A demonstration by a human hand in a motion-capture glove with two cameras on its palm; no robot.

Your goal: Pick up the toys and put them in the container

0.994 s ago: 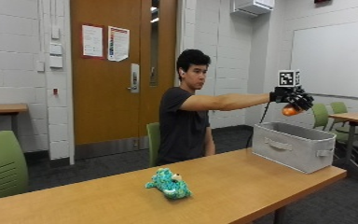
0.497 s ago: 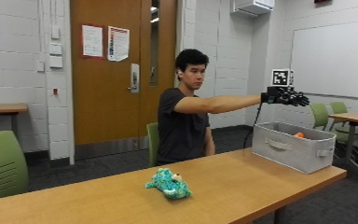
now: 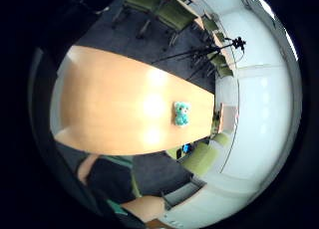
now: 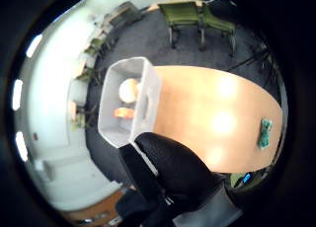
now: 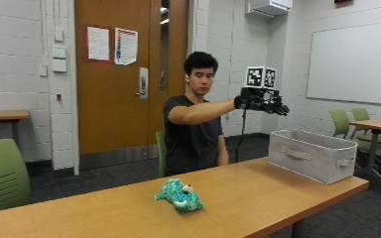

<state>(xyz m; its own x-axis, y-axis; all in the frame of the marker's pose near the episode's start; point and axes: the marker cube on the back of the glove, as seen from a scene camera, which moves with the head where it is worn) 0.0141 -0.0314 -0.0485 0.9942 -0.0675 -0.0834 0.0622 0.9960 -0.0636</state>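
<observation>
The right hand hangs above the container at the surface's end, fingers spread and holding nothing. The green plush toy lies mid-surface near the front edge, well apart.

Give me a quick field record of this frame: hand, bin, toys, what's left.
hand: gloved right hand raised in the air, beside and above the bin, fingers spread, holding nothing
bin: grey fabric bin at the far end of the table, upright, open top
in bin: two orange items visible inside in the thumb side palm view
on table: teal plush toy lying near the table's middle, apart from the bin
left to do: plush toy not yet in the bin
</observation>
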